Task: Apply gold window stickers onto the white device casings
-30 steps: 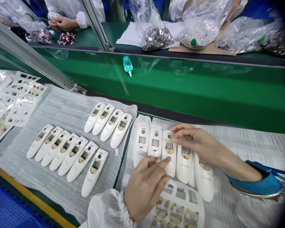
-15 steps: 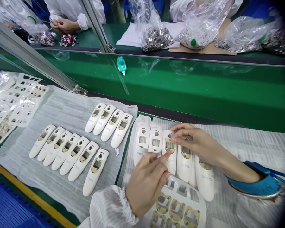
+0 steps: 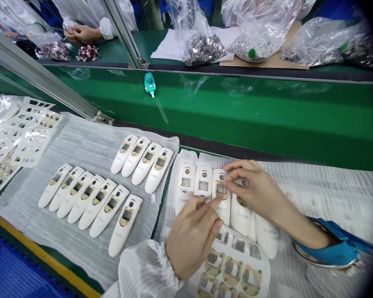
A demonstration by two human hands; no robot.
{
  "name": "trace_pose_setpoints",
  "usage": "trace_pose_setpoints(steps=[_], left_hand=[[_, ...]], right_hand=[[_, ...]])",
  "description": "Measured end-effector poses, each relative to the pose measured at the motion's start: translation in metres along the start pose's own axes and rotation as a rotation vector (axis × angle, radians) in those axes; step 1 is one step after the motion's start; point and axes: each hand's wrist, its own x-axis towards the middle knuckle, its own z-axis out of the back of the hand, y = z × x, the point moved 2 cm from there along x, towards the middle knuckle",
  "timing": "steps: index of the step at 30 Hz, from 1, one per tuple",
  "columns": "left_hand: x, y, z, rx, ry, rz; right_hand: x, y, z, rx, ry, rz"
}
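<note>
Down at the near edge, the left hand (image 3: 191, 244) comes in over a sheet of tan-backed labels (image 3: 233, 267), fingers open and loose, its index fingertip (image 3: 220, 198) right at the lower edge of a label (image 3: 221, 189). And there's the label, sitting on the third white handheld device (image 3: 222, 211) in the row, its long axis running straight away from the person, head end farthest, tipped slightly left. The right hand (image 3: 255, 186) reaches in from the right, across that axis, thumb and fingers pinched in at the label's top; the left hand is the nearer one. Beyond them, more white devices (image 3: 95, 203) lie in rows on a padded white sheet (image 3: 81, 142). Then the green conveyor belt (image 3: 236, 111), a teal part (image 3: 149, 84), and across it, bags of small metal parts (image 3: 203, 49) by a co-worker's hands (image 3: 82, 35).
</note>
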Motion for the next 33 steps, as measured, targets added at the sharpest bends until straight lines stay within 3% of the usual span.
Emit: trace_pose_setpoints(steps=[4, 11, 18, 22, 26, 29, 33], left_hand=[[0.008, -0.003, -0.002, 0.15, -0.026, 0.003], [0.012, -0.006, -0.01, 0.369, -0.087, -0.052], [0.012, -0.008, -0.016, 0.541, -0.075, -0.071], [0.011, -0.008, -0.016, 0.55, -0.109, -0.088], [0.008, -0.004, -0.02, 0.55, -0.075, -0.09], [0.008, -0.002, -0.022, 0.537, -0.056, -0.085], [0.008, -0.003, -0.01, 0.313, -0.091, -0.032]], right_hand=[[-0.006, 0.006, -0.004, -0.107, -0.101, 0.091], [-0.007, 0.009, -0.008, -0.138, -0.145, 0.127], [-0.022, 0.015, 0.0, -0.527, -0.218, 0.392], [-0.029, 0.005, 0.011, -0.52, -0.29, 0.33], [-0.036, 0.006, 0.006, -0.519, -0.148, 0.435], [-0.038, 0.009, -0.001, -0.598, -0.151, 0.459], [-0.035, 0.013, 0.001, -0.427, -0.153, 0.345]])
